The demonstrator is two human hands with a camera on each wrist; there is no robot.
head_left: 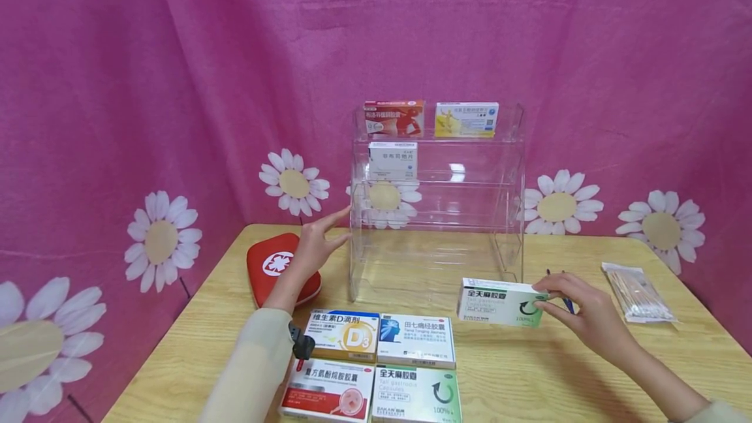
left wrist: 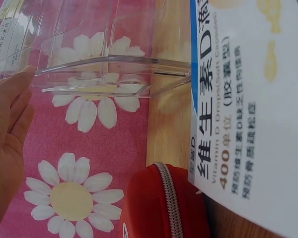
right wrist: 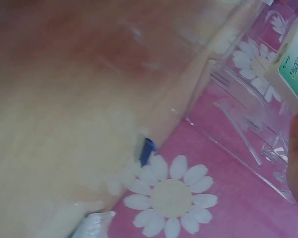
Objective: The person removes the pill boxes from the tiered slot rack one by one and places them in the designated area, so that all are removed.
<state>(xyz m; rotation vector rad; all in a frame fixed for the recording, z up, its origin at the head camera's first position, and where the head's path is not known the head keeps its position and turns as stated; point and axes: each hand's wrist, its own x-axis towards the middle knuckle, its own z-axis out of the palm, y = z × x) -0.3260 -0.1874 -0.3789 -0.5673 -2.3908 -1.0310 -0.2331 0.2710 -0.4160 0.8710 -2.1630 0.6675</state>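
Note:
My right hand (head_left: 578, 315) pinches a green and white capsule box (head_left: 498, 304) at its right end, thumb in front. The box is tilted slightly, in front of the lower right of a clear acrylic display rack (head_left: 458, 183). In the right wrist view the box (right wrist: 293, 69) shows at the right edge, fingers just below it. At the rack's left side, my left hand (head_left: 314, 243) has its fingers extended, tips right at the side panel. Seen from the left wrist, the hand (left wrist: 7, 119) reaches up to the rack's edge (left wrist: 114, 59).
The rack holds a red box (head_left: 399, 124), a yellow-white box (head_left: 467, 119) and a white box (head_left: 393, 162). On the table (head_left: 499, 377) lie a vitamin D box (head_left: 343, 335), several other medicine boxes, a red zip case (head_left: 264, 253), bagged cotton swabs (head_left: 637, 292) and a blue pen (head_left: 568, 305).

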